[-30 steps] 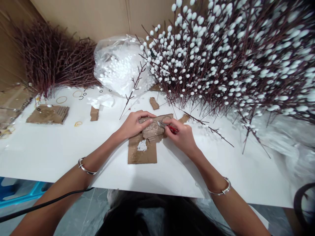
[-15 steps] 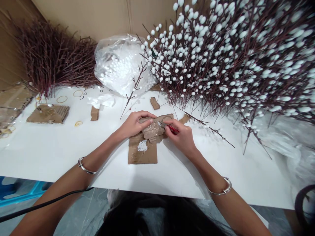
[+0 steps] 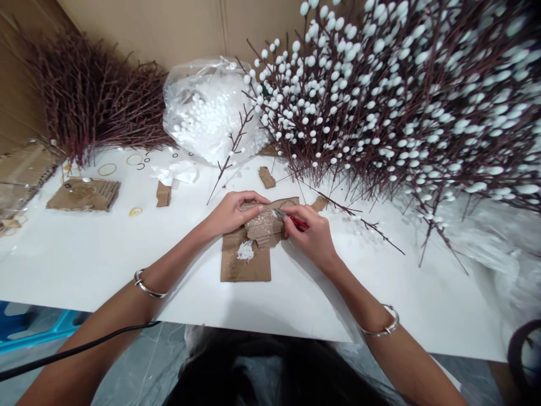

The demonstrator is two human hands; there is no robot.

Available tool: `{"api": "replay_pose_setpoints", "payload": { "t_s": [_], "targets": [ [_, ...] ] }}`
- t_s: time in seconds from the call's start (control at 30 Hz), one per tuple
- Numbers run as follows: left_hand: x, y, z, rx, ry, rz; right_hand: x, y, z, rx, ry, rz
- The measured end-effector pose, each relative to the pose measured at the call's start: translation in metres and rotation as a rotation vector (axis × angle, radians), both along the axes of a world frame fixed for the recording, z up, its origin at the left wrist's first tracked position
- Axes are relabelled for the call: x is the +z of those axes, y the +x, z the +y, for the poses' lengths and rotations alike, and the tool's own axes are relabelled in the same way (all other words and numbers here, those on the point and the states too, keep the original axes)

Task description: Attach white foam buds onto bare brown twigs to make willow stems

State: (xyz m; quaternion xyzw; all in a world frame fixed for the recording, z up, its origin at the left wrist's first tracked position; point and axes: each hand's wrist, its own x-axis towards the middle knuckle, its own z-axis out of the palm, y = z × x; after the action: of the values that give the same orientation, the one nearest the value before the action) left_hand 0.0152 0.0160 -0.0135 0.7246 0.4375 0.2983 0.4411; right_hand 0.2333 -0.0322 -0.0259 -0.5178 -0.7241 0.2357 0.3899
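The left hand (image 3: 236, 213) is pinching the torn cardboard (image 3: 264, 228), which lies partly over a cardboard square (image 3: 245, 272). The right hand (image 3: 311, 235) pinches a red tool (image 3: 299, 222) at it. White paste (image 3: 245, 250) remains on the square; how much is done, I cannot tell.

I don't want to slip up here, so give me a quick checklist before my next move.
1. Left hand on the torn cardboard: ok, thumb and fingers at its far left part.
2. Red tool held in the right hand: ok.
3. Tool tip free of build-up: cannot tell, too small to see.
4. White paste uncovered on the lower card: ok.
5. Twig clear of both hands: ok, it lies beyond them.
6. Table free of scraps: not ok, a scrap lies beyond the hands.
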Motion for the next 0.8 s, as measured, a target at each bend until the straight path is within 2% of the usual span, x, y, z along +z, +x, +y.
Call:
{"api": "replay_pose_setpoints", "payload": {
  "t_s": [0.3, 0.8],
  "targets": [
    [-0.0023, -0.0007, 0.002, -0.012, -0.016, -0.008, -0.007, 0.0006, 0.002, 0.015, -0.015, 0.083],
    [-0.0039, -0.0002, 0.0038, -0.024, 0.01, 0.01, -0.0096, 0.0005, 0.0019, 0.019, -0.214, 0.263]
  ]
}}
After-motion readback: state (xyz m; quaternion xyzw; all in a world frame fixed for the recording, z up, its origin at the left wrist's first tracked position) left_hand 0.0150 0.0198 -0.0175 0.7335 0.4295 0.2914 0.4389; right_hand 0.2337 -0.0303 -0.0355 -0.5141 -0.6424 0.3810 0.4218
